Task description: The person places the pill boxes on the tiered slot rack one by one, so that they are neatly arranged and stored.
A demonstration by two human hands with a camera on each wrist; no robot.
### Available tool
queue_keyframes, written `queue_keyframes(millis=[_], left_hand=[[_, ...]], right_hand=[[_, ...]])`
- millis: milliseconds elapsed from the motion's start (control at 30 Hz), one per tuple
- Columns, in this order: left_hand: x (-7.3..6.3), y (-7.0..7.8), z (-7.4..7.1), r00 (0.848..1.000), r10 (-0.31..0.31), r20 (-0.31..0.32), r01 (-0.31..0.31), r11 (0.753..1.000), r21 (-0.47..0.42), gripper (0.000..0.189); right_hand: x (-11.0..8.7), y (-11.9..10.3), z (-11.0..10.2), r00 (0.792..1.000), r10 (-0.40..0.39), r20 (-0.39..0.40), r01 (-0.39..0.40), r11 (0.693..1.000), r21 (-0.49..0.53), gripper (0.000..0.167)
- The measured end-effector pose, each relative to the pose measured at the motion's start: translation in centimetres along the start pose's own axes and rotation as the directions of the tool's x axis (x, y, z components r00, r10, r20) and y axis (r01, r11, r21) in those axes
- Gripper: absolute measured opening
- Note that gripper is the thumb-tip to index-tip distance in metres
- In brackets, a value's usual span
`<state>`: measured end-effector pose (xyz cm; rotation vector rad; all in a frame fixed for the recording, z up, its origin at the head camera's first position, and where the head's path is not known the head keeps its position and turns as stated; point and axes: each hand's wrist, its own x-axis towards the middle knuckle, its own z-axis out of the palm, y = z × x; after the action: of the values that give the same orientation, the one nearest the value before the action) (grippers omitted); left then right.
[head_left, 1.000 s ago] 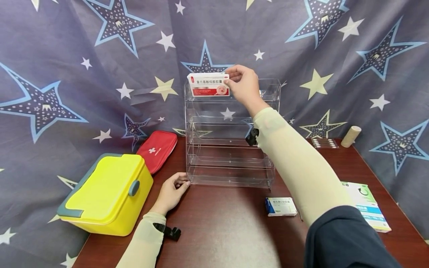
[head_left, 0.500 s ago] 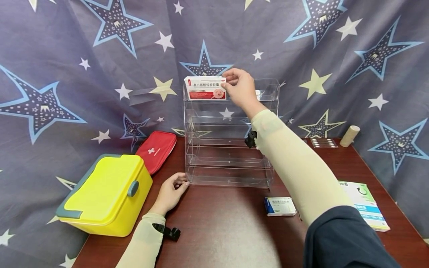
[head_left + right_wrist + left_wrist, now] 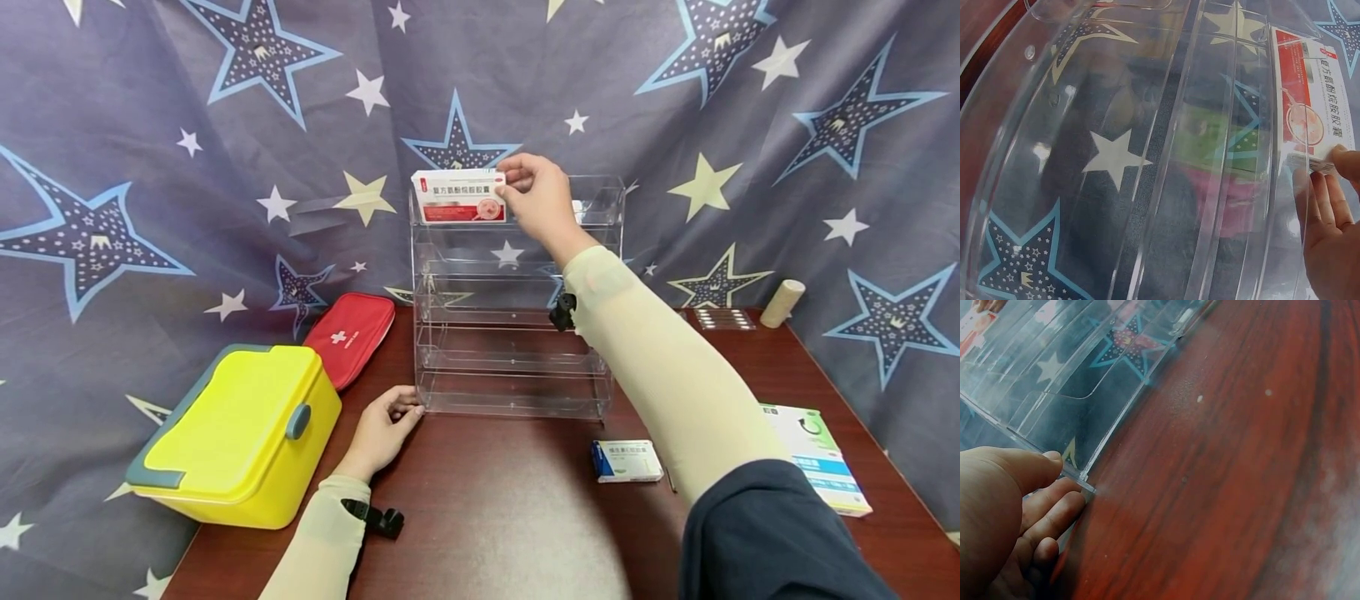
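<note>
A clear plastic tiered display rack [image 3: 517, 408] stands upright on the table. My right hand [image 3: 542, 196] pinches the right end of a white and red medicine box [image 3: 459, 197] between thumb and fingers. The box sits at the left of the rack's top tier, its printed face toward me. In the right wrist view, the medicine box [image 3: 1310, 100] is seen past the rack's clear tier edges, with the fingertips at its end. Down at the rack's lower left front corner, my left hand [image 3: 384, 433] holds the edge, thumb on one side and fingers on the other.
On the left are a yellow lidded box [image 3: 240, 433] and a red first-aid pouch [image 3: 351, 337]. A small white and blue medicine box [image 3: 628, 462] lies front right, near a larger green and white box [image 3: 821, 467]. Behind are a blister pack [image 3: 723, 320] and a beige roll [image 3: 783, 303].
My right hand has lowered the medicine box slightly and brought it a little left onto the top tier, where it has stayed for the last half second. My left hand keeps its hold.
</note>
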<state>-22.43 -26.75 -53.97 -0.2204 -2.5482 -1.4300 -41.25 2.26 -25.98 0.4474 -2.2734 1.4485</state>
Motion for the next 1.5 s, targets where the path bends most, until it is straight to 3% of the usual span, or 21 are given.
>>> queue_keyframes(millis=[333,600,767,900,1033,1167,1333,1500], left_hand=[[0.0,-0.2,0.2,1.0,0.002,0.003,-0.002,1.0,0.002,0.023],[0.1,-0.3,0.2,1.0,-0.01,-0.001,0.01,1.0,-0.002,0.025],[0.1,-0.1,0.2,1.0,-0.008,0.003,0.008,1.0,-0.001,0.025],[0.0,0.0,0.2,1.0,-0.002,0.0,0.002,1.0,-0.004,0.025],[-0.1,-0.1,0.2,1.0,0.001,0.001,-0.001,1.0,-0.001,0.024],[-0.1,0.0,0.2,1.0,-0.005,0.001,0.005,1.0,0.003,0.025],[-0.1,0.1,0.1,1.0,-0.013,0.0,0.013,1.0,0.007,0.025],[-0.1,0.2,0.2,1.0,-0.025,0.003,0.025,1.0,0.009,0.025]], right_hand=[[-0.2,-0.2,-1.2,1.0,-0.015,0.019,0.016,1.0,-0.015,0.031],[-2.0,-0.7,-4.5,0.995,-0.103,-0.015,0.103,0.995,-0.003,0.033],[-5.4,-0.4,-8.1,0.969,-0.232,-0.08,0.235,0.971,0.033,0.031],[-10.2,-1.1,-11.3,0.939,-0.326,-0.11,0.328,0.945,0.003,0.028],[-14.6,0.0,-14.7,0.931,-0.345,-0.117,0.338,0.938,-0.075,0.03],[-16.9,4.6,-17.8,0.954,-0.268,-0.134,0.254,0.96,-0.114,0.032],[-18.6,11.9,-21.1,0.989,-0.064,-0.133,0.054,0.995,-0.083,0.035],[-20.8,16.6,-23.1,0.99,0.129,-0.055,-0.135,0.983,-0.121,0.041]])
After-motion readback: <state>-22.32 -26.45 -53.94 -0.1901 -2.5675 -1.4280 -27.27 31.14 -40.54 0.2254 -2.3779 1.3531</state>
